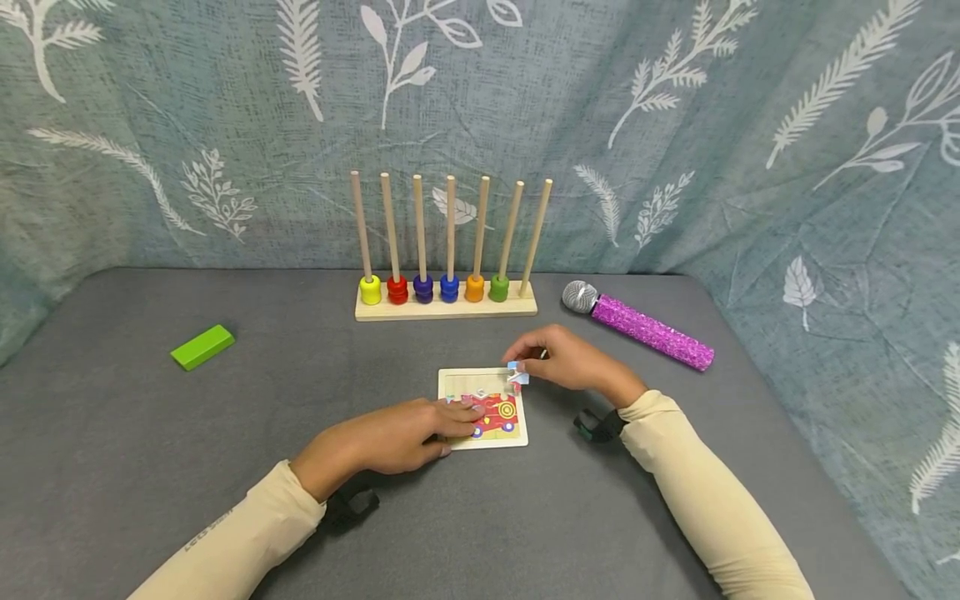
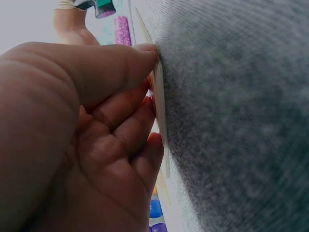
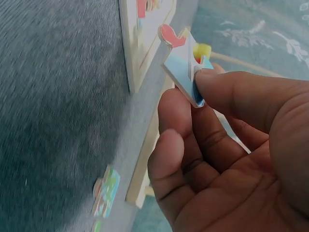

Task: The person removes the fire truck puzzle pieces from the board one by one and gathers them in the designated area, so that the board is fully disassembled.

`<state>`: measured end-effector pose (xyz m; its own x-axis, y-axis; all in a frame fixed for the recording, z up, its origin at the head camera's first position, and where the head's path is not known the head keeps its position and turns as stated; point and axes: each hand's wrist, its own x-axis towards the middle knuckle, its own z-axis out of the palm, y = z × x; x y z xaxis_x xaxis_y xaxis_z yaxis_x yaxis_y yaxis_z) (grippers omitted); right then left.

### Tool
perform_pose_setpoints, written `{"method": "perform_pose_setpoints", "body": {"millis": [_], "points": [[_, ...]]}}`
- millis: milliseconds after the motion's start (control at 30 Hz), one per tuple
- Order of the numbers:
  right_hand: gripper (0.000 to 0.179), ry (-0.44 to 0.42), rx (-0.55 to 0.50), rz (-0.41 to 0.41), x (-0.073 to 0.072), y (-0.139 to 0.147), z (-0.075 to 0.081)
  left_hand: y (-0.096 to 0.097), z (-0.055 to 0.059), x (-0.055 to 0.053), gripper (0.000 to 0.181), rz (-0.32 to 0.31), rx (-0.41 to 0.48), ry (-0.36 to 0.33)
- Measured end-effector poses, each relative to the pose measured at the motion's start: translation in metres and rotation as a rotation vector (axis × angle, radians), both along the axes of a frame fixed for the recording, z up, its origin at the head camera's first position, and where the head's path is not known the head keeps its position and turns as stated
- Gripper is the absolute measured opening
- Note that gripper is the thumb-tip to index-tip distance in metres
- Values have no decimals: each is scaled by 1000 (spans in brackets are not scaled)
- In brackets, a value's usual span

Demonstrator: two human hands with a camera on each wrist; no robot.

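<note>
A small wooden jigsaw puzzle tray [image 1: 442, 385] with a pale rim lies mid-table, its lower part filled with a red vehicle picture. My left hand [image 1: 405, 433] rests on its left side, fingers extended over the picture; in the left wrist view the thumb [image 2: 140, 53] touches the tray's edge. Above the tray's upper right corner, my right hand [image 1: 566, 358] pinches a puzzle piece [image 3: 181, 63], light blue and white with a red knob, between thumb and fingers. Another puzzle piece [image 3: 107, 192] lies on the table below the right hand, mostly hidden in the head view.
Behind the tray stands a wooden peg rack [image 1: 446, 310] with tall dowels and coloured rings. A glittery purple microphone [image 1: 648, 329] lies at the right, and a green block [image 1: 202, 347] at the left. A leaf-patterned curtain [image 1: 480, 100] hangs behind the grey table [image 1: 480, 533].
</note>
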<state>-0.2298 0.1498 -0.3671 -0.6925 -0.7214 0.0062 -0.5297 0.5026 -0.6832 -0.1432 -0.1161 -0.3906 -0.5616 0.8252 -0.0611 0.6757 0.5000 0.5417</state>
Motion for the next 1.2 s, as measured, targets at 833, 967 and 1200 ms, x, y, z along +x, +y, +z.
{"method": "perform_pose_setpoints", "body": {"millis": [833,967,1200], "points": [[20,45,86,-162,-4,43,13,-1,1,0,39,2,-6,3],[20,56,89,-156,-9,52,14,-1,2,-1,39,-15,1,9],[23,78,95,-200,-14,72,15,-1,3,0,40,-13,12,12]]}}
